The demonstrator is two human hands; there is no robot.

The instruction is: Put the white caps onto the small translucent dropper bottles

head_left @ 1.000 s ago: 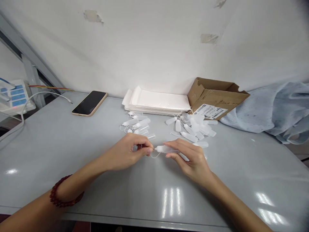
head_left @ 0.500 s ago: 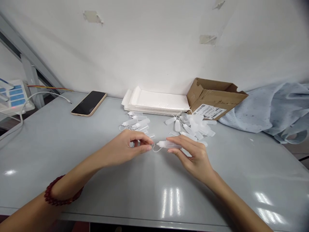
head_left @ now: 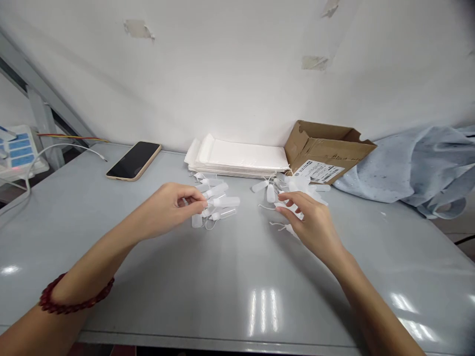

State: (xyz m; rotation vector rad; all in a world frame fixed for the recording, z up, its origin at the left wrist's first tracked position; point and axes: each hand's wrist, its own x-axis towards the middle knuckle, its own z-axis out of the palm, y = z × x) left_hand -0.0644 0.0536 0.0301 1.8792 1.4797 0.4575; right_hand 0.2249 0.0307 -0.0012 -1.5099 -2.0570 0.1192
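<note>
My left hand (head_left: 181, 206) pinches the tip end of a small translucent dropper bottle (head_left: 227, 201), whose body points right over the left group of bottles. Beneath it are several similar bottles (head_left: 224, 213) with thin white strap-like tails, partly hidden by my fingers. My right hand (head_left: 306, 215) is at the right heap of bottles (head_left: 300, 184), thumb and forefinger apart. Bottles lie behind and under its fingers, and whether it touches one is hard to see. One bottle tip (head_left: 291, 230) with a white tail pokes out below the right thumb.
Behind the bottles lies a stack of white envelopes (head_left: 241, 154) against the wall. An open cardboard box (head_left: 334, 153) stands at its right, beside pale blue cloth (head_left: 404, 168). A phone (head_left: 134, 160) lies at the back left, near a white cable (head_left: 67, 145).
My hands have moved apart. The left carried the dropper bottle leftward to the left group; the right let go of it and moved right to the other heap.
</note>
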